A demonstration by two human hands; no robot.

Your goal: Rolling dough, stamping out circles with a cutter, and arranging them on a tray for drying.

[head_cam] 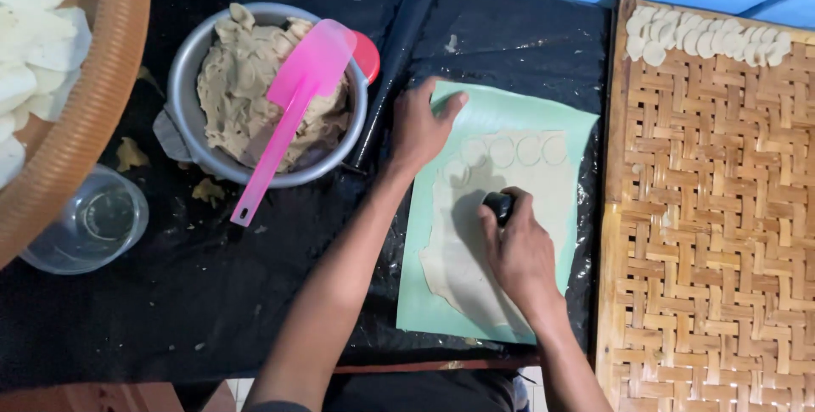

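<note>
Right hand grips a small black round cutter, pressing it into the rolled dough sheet; left hand, fingers spread flat and empty, pins the green mat at its far-left corner.

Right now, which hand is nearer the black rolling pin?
Left. The left hand rests on the green sheet beside the black rolling pin; the right hand presses a small cutter into the dough, farther away.

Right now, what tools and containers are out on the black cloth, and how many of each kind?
Metal bowl: 1
Pink spatula: 1
Clear cup: 1
Black rolling pin: 1
Green mat: 1
Round cutter in the right hand: 1
Total: 6
</note>
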